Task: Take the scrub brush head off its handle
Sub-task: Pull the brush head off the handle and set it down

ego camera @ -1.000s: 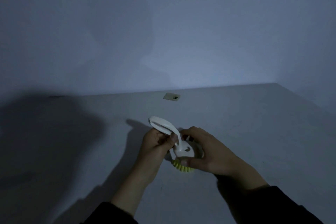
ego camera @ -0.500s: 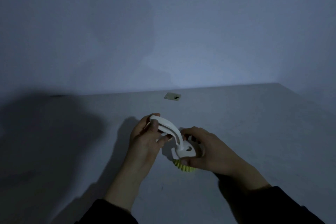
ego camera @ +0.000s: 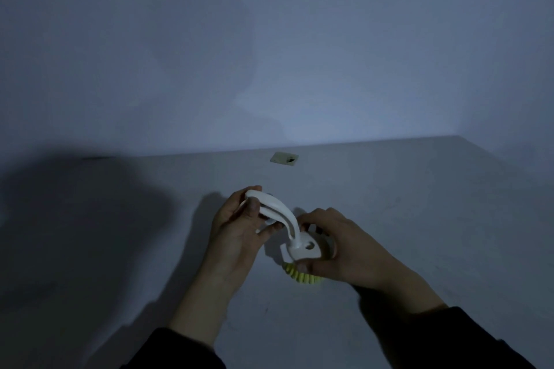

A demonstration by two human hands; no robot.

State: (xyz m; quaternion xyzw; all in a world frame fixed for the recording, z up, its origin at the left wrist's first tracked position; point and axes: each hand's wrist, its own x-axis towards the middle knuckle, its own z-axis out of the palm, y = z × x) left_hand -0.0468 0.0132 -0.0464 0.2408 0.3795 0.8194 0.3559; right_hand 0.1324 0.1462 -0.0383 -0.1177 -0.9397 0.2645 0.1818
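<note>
Brush head [ego camera: 302,275] still on its handle [ego camera: 277,214], held low over the table [ego camera: 419,204] between both hands.

My left hand [ego camera: 236,228] is closed around the handle's looped end, thumb across it; my right hand [ego camera: 344,252] is clamped on the head, thumb at its near rim with yellow bristles showing underneath. I judge the joint is the white disc [ego camera: 305,247] where handle meets head. I'd keep the right hand fixed, twist or lever the handle with the left, close to the disc, gently, since I cannot tell how it locks.
</note>
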